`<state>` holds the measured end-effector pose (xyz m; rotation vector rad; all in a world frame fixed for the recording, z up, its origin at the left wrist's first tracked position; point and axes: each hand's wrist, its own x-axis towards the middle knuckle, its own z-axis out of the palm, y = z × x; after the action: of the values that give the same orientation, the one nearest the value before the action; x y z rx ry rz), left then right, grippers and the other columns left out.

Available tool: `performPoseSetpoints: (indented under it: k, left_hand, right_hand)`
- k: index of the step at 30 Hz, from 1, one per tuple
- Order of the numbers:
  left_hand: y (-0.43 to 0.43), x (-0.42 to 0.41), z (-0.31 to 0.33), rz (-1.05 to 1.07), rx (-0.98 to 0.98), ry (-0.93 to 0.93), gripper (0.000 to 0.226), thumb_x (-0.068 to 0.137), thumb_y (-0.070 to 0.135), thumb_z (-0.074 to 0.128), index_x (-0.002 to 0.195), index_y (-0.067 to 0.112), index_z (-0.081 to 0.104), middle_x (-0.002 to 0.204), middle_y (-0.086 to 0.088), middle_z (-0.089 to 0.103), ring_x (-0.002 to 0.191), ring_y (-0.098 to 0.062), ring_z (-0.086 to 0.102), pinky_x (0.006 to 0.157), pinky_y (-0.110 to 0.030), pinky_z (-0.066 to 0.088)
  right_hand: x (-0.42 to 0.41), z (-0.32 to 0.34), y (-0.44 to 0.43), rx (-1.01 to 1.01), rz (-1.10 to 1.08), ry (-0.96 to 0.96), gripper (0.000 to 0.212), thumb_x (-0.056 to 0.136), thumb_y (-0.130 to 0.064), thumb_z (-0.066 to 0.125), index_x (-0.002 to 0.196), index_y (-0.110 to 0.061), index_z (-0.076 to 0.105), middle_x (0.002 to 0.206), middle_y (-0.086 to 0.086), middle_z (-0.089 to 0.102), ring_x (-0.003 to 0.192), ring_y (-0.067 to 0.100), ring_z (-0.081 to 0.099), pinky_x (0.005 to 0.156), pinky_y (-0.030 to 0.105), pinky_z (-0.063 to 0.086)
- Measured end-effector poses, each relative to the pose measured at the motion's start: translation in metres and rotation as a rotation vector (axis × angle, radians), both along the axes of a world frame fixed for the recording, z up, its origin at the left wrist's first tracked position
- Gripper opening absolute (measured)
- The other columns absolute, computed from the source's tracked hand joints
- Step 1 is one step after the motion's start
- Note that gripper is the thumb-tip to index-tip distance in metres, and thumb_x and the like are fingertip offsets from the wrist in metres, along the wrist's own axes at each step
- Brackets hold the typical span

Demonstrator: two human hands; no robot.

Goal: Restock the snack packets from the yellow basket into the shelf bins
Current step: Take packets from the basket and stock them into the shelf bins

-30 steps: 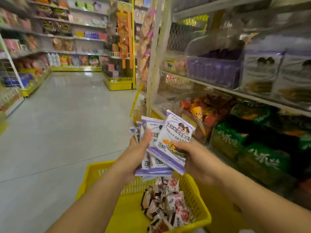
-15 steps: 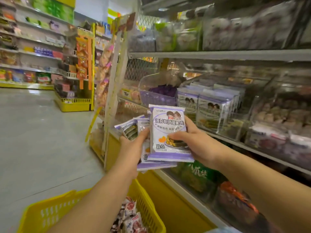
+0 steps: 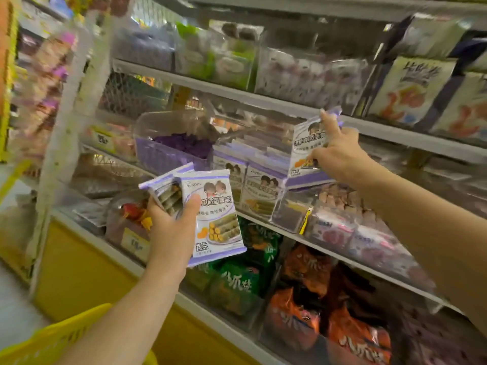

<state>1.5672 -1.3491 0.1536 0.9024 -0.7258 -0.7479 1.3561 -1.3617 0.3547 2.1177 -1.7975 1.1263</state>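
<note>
The yellow basket (image 3: 52,338) is cut off by the bottom and left edges, so its contents cannot be seen. The hanging goods (image 3: 44,83) at the left and the top-shelf bins (image 3: 303,75) are too blurred to identify. The right hand (image 3: 340,154) covers part of its packet (image 3: 303,151), and the stack of packets (image 3: 210,214) in the left hand (image 3: 171,233) overlaps, so its count cannot be told.
</note>
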Motion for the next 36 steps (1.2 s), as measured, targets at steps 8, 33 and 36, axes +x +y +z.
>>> performPoseSetpoints:
  k: [8, 33, 36]
  left_hand:
    - [-0.003, -0.013, -0.005, -0.040, -0.010, 0.007, 0.061, 0.084, 0.045, 0.067, 0.134, 0.027, 0.037, 0.108, 0.013, 0.063, 0.094, -0.012, 0.063, 0.078, -0.036, 0.050]
    - [-0.001, -0.015, -0.010, -0.107, -0.058, 0.018, 0.058, 0.085, 0.042, 0.067, 0.133, 0.032, 0.036, 0.110, 0.014, 0.065, 0.090, -0.006, 0.068, 0.073, -0.036, 0.057]
    - [-0.001, -0.017, -0.012, -0.100, -0.050, 0.002, 0.060, 0.084, 0.045, 0.066, 0.134, 0.034, 0.035, 0.113, 0.014, 0.064, 0.095, -0.009, 0.066, 0.078, -0.038, 0.056]
  right_hand:
    - [0.003, 0.020, -0.043, 0.066, -0.452, 0.338, 0.053, 0.088, -0.023, 0.043, 0.140, -0.015, 0.038, 0.149, 0.022, 0.021, 0.131, 0.042, 0.031, 0.099, 0.043, 0.034]
    - [-0.009, 0.019, -0.027, 0.407, -0.099, 0.648, 0.100, 0.045, -0.090, 0.060, 0.132, -0.045, 0.039, 0.159, 0.005, -0.009, 0.147, 0.035, 0.002, 0.114, 0.051, 0.018]
    - [-0.023, 0.018, -0.021, 0.382, -0.002, 0.620, 0.093, 0.040, -0.095, 0.055, 0.122, -0.054, 0.045, 0.159, -0.003, -0.016, 0.147, 0.033, 0.008, 0.114, 0.048, 0.022]
